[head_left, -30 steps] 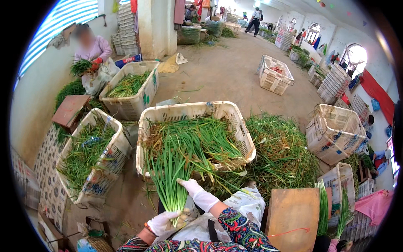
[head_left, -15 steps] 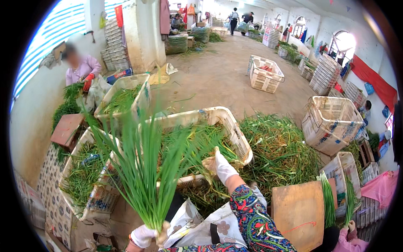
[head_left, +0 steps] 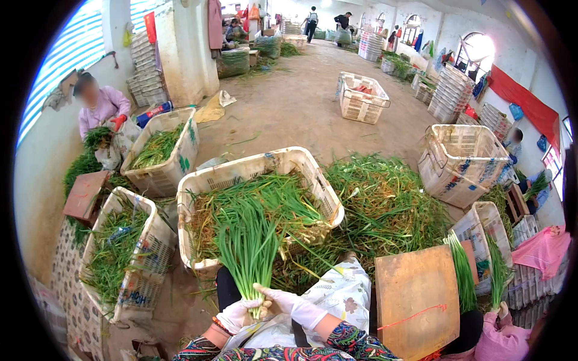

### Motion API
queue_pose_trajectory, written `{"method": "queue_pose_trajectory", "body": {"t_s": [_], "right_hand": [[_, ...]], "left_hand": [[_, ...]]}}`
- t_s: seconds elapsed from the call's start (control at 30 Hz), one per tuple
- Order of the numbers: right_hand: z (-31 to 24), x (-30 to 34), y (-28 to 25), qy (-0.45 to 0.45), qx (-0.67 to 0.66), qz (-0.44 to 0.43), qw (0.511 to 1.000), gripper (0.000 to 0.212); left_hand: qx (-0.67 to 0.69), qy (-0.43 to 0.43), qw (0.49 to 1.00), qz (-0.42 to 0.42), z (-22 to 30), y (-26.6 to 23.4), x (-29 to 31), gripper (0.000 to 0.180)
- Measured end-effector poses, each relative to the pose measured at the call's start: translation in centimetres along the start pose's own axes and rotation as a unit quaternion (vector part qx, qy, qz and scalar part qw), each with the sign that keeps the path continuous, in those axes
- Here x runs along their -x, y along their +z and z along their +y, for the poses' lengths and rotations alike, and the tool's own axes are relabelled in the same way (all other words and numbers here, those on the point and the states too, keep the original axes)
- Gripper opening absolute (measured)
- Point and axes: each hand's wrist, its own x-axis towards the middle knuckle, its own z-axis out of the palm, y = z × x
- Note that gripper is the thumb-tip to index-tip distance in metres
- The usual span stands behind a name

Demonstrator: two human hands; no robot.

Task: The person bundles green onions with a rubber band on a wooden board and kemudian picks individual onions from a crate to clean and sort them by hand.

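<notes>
My left hand (head_left: pixel 236 316), in a white glove, is wrapped round the pale lower ends of a bunch of green onions (head_left: pixel 248 256). The long green leaves fan out away from me, over the near rim of a large white crate (head_left: pixel 191 237). My right hand (head_left: pixel 296 305), also gloved, has its thumb and fingers closed on the same stems from the right. Inside the crate lie loose green onions (head_left: pixel 265 198) mixed with yellowed leaves. A pale flowered apron (head_left: pixel 343 295) covers my lap beneath the hands.
A heap of green and yellow leaves (head_left: pixel 385 207) lies right of the crate. A wooden board (head_left: pixel 417 301) stands at my right, beside upright green bunches (head_left: pixel 462 274) and a co-worker's pink sleeve (head_left: pixel 503 340). Another crate (head_left: pixel 162 243) stands left; a seated person (head_left: pixel 102 111) works beyond it.
The bunch has come down and inward, now shorter in view and over the crate's near rim. My right hand has moved from the crate back to the stems beside my left hand.
</notes>
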Motion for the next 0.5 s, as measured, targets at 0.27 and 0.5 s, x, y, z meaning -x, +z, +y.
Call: {"method": "queue_pose_trajectory", "body": {"t_s": [0.27,0.5], "right_hand": [[-0.9,-0.1,4.7,0.058,-0.067,-0.051,0.995,0.052],[-0.8,2.7,6.8,0.049,-0.031,-0.01,0.998,0.043]], "left_hand": [[-0.039,-0.033,0.998,-0.047,-0.4,1.8,2.6,0.036],[-0.12,-0.108,0.984,-0.07,-1.4,0.7,1.2,0.045]]}}
